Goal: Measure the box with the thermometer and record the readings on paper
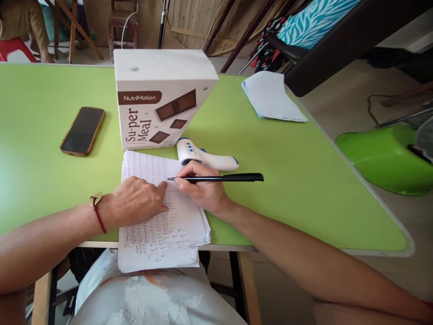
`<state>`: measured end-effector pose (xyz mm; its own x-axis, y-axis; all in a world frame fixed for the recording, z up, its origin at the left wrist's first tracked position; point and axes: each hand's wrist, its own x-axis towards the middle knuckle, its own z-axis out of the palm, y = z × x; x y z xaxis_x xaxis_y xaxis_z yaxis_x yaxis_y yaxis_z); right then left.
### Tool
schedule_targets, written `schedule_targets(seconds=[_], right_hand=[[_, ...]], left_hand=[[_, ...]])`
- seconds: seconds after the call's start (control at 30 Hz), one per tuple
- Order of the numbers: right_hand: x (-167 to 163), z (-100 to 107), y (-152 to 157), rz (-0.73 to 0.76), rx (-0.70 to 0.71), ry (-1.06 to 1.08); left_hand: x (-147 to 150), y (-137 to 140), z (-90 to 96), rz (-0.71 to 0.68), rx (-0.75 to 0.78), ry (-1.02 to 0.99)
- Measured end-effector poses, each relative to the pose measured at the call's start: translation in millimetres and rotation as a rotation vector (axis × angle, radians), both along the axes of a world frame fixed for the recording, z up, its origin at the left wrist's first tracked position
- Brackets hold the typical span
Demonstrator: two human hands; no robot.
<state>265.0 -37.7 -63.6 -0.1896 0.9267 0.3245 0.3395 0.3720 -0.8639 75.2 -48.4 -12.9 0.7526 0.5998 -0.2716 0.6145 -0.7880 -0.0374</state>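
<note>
A stack of handwritten paper sheets (182, 225) lies at the near edge of the green table, its lower end jutting past the edge. My left hand (137, 201) rests on the sheets, knuckles up, with index finger and thumb apart and nothing held; its other fingers are mostly hidden beneath it. In my right hand (204, 187) is a black pen (233, 177), pinched near its tip. The pen lies almost level, its point just beside my left index finger over the page. Right behind my right hand lies a white and blue infrared thermometer (211, 160).
A white NutriMotion box (165, 99) stands upright behind the papers. To its left lies a phone (83, 131) on the green table (287, 194). Folded white paper (272, 97) sits far right. Beyond the right edge is a green plastic stool or basin (385, 158). A seated person's leg (37, 27) shows far left.
</note>
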Motion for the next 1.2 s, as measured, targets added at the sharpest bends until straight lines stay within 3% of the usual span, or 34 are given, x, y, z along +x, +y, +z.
schedule_targets(seconds=[0.3, 0.93, 1.2], right_hand=[[1.2, -4.5, -0.7, 0.045, 0.077, -0.045], [1.4, -4.7, -0.6, 0.070, 0.049, -0.096], [0.3, -4.4, -1.7, 0.026, 0.063, -0.094]], left_hand=[[1.6, -1.3, -0.9, -0.003, 0.013, -0.010], [0.9, -1.2, -1.5, -0.014, 0.068, -0.035], [2.0, -1.2, -0.2, 0.027, 0.003, -0.038]])
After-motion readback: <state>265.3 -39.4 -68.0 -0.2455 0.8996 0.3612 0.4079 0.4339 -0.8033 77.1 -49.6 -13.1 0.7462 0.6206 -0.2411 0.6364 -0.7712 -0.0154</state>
